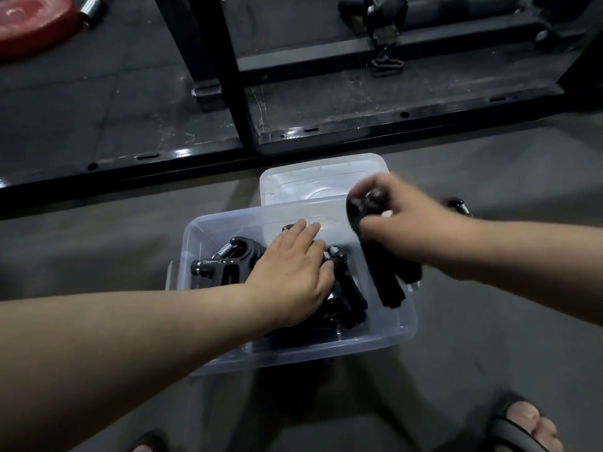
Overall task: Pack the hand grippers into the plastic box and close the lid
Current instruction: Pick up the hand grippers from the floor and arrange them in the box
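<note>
A clear plastic box stands on the grey floor with several black hand grippers lying inside. My left hand rests flat on the grippers in the box, fingers straight. My right hand grips the top of another black hand gripper, which hangs over the box's right side with its handles pointing down. The clear lid lies on the floor just behind the box. One more gripper peeks out on the floor behind my right wrist.
A black steel gym frame runs across the floor behind the lid. A red weight plate sits at the far left. My sandalled feet stand close in front of the box.
</note>
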{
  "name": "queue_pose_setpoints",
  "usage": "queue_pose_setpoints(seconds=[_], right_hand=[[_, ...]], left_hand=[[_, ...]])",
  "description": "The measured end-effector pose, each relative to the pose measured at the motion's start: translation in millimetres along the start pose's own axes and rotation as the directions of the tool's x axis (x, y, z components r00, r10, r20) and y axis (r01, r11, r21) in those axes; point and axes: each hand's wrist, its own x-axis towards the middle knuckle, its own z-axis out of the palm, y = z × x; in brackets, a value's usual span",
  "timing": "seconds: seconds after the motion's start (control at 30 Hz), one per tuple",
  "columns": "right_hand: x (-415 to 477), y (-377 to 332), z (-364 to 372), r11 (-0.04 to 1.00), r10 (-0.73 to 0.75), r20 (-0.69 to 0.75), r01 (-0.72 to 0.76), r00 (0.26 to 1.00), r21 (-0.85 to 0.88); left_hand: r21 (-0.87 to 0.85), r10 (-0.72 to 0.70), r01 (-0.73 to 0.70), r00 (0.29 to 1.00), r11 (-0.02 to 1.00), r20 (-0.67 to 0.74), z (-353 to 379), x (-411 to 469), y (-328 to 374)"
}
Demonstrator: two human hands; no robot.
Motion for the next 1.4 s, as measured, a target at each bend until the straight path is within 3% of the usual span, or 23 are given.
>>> queue_pose_setpoints(seconds=[0.17, 0.23, 0.33, 0.4, 0.53, 0.67, 0.77, 0.9, 0.97, 1.07, 1.13, 1.2, 1.27, 1.33, 1.4], right_hand=[[17.8, 16.9, 35.0, 0.967, 0.124, 0.169, -0.081, 0.978, -0.242], [26.2, 27.6, 51.4, 0.966, 0.186, 0.124, -0.158, 0.975, -0.205], [35.0, 46.7, 73.2, 0.958, 0.263, -0.056, -0.268, 0.963, -0.106], [43.4, 63.5, 82.3, 0.937, 0.212, -0.037, -0.214, 0.977, -0.276], [50.7, 90.6, 91.3, 0.782, 0.123, 0.023, -0.083, 0.992, -0.618], [37.6, 84.1, 89.9, 0.740, 0.231, 0.159, -0.067, 0.960, -0.670], [29.1, 91.0, 95.1, 0.768, 0.314, 0.174, -0.141, 0.933, -0.625], [17.8, 88.9, 106.7, 0.616, 0.440, 0.186, -0.145, 0.879, -0.774], [11.5, 87.2, 110.7, 0.472, 0.471, 0.191, -0.063, 0.861, -0.879], [10.4, 72.5, 105.6, 0.260, 0.441, 0.278, 0.175, 0.854, -0.950], [9.4, 52.9, 88.6, 0.194, 0.445, 0.432, 0.386, 0.785, -0.902], [10.0, 42.0, 69.1, 0.280, 0.371, 0.552, 0.477, 0.746, -0.833], [8.9, 40.7, 58.0, 0.318, 0.257, 0.595, 0.515, 0.761, -0.796], [4.0, 43.6, 61.9, 0.200, 0.258, 0.583, 0.548, 0.770, -0.812], [-1.0, 45.8, 67.3, 0.154, 0.291, 0.563, 0.543, 0.774, -0.826]], left_hand=[[-0.011, -0.001, 0.001, 1.000, 1.000, -0.007, 0.8, 0.6, -0.1], [-0.004, -0.002, 0.002, 1.000, 1.000, -0.013, 2.4, 1.0, -1.6], [0.005, 0.001, -0.001, 1.000, 1.000, -0.018, 2.4, 1.2, -1.6], [-0.006, -0.001, 0.001, 1.000, 1.000, -0.019, 2.0, 1.3, -1.2], [-0.011, -0.006, 0.006, 1.000, 1.000, -0.021, 2.9, 0.7, -1.8], [-0.019, -0.009, 0.009, 1.000, 1.000, -0.022, 3.2, 1.1, -1.1], [-0.029, -0.015, 0.014, 1.000, 0.999, -0.028, 3.7, 1.2, -0.7], [-0.017, -0.010, 0.009, 0.999, 1.000, -0.033, 3.5, 1.3, -1.1], [-0.020, -0.014, 0.013, 1.000, 1.000, -0.028, 3.4, 0.9, -1.1], [-0.022, -0.010, 0.010, 1.000, 1.000, -0.027, 3.1, 0.3, -0.7], [-0.027, -0.014, 0.013, 1.000, 1.000, -0.021, 2.8, 0.7, -1.1], [-0.027, -0.017, 0.017, 1.000, 0.999, -0.021, 2.8, 0.9, -1.7], [-0.022, -0.015, 0.014, 1.000, 1.000, -0.025, 2.8, 0.8, -1.5], [-0.021, -0.010, 0.010, 1.000, 1.000, -0.024, 3.3, 0.6, -1.5], [-0.020, -0.006, 0.006, 1.000, 1.000, -0.027, 3.5, 1.2, -1.9]])
